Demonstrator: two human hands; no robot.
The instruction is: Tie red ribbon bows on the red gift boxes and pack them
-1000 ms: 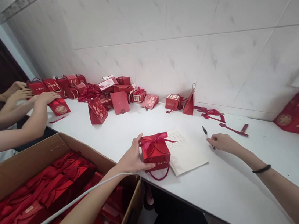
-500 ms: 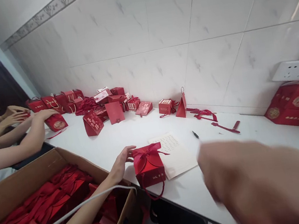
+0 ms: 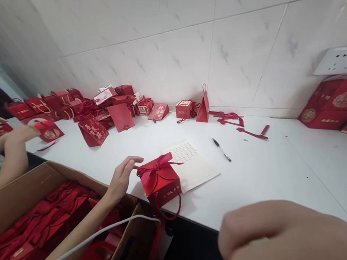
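Note:
A red gift box point(image 3: 162, 185) with a ribbon bow on its lid and a cord handle sits at the table's front edge. My left hand point(image 3: 123, 175) is at its back left corner, fingers stretched out and apart, the fingertips at or very near the box. Large and close at the lower right is my right hand point(image 3: 281, 235), curled closed, a little blurred. What it holds, if anything, is hidden. Behind the box lies a sheet of paper point(image 3: 199, 173) with rows of small marks, and to its right a pen point(image 3: 221, 150).
An open carton point(image 3: 72, 172) full of red boxes stands front left, a white cable point(image 3: 80, 246) crossing before it. Red boxes point(image 3: 94, 130) and loose ribbons point(image 3: 253, 135) line the wall side. Another person's hands point(image 3: 22, 133) work at the left. More boxes point(image 3: 334, 103) stand right.
The view has shifted, so the table items appear farther left. My right hand has dropped lower in view, uncovering the whole pen. My left hand stays beside the gift box.

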